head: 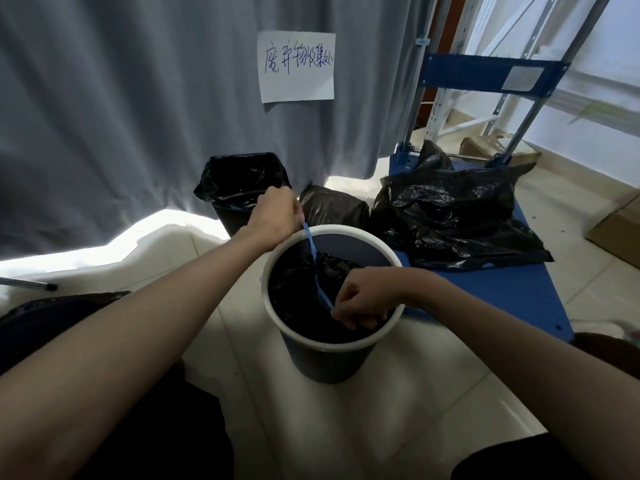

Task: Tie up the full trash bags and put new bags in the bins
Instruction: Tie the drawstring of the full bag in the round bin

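Observation:
A round bin with a white rim (pixel 346 347) stands on the floor in front of me, holding a black trash bag (pixel 294 289) gathered at its top. A blue drawstring (pixel 313 252) runs taut across the bag's mouth. My left hand (pixel 273 213) grips one end of the string above the bin's far left rim. My right hand (pixel 363 297) pinches the other end over the near right rim. Behind stands a second dark bin lined with a black bag (pixel 240 185).
A small tied black bag (pixel 332 206) lies behind the round bin. A large black bag (pixel 450 213) rests on a blue hand cart (pixel 519 292) to the right. A grey curtain with a paper sign (pixel 296 65) hangs behind. Cardboard boxes (pixel 616 233) sit far right.

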A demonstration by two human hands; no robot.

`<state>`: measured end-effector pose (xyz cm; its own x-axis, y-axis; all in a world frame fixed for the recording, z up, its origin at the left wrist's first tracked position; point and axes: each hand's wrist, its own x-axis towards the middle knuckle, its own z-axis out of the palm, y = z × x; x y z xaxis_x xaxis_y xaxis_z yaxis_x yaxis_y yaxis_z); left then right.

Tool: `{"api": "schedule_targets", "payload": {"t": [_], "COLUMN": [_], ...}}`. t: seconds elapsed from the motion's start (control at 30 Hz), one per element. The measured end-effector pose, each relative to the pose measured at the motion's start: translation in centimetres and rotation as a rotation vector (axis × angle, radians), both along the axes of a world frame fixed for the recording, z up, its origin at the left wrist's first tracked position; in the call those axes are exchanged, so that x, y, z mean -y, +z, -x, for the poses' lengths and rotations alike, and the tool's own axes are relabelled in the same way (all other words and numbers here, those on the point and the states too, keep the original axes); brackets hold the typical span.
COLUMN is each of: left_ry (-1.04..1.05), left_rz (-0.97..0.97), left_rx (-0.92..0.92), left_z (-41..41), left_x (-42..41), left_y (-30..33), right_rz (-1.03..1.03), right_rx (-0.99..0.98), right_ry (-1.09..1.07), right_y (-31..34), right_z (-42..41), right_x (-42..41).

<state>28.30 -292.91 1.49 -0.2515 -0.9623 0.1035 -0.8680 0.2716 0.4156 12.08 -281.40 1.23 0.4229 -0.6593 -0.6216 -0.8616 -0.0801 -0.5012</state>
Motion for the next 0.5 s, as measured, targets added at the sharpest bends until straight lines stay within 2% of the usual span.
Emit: {"api": "schedule_targets", "payload": {"t": [0.13,0.2,0.27,0.33,0.4,0.5], "left_ry": [0.039,0.034,0.044,0.074,0.108,0.126], "left_rz": [-0.195,-0.280,-0.371,-0.431,-0.430,-0.398], "left_rx": [-0.347,-0.491,-0.608,-0.666,-0.640,-0.487], "left_z": [-0.5,-0.6,-0.8,-1.2,-1.6,-1.9], "left_x": [-0.5,-1.1,-1.4,-1.4,-1.4,-1.3], "left_y": [1.2,1.5,1.6,1.4,1.2,0.5], "right_rz": [0.105,0.180,0.246,0.391,0.585,0.752], "right_rx": [0.222,0.313,0.313,0.214,0.053,-0.080], "right_ry": [-0.389,-0.434,-0.332,-0.136,0.082,0.226], "right_y": [-0.8,-1.3,-1.8,-1.9,-2.2,-2.8], "right_z": [-0.3,-0.4,-0.8,-1.1,-1.6,-2.2], "right_x": [1.4,1.9,1.8,1.7,1.5,0.9]}}
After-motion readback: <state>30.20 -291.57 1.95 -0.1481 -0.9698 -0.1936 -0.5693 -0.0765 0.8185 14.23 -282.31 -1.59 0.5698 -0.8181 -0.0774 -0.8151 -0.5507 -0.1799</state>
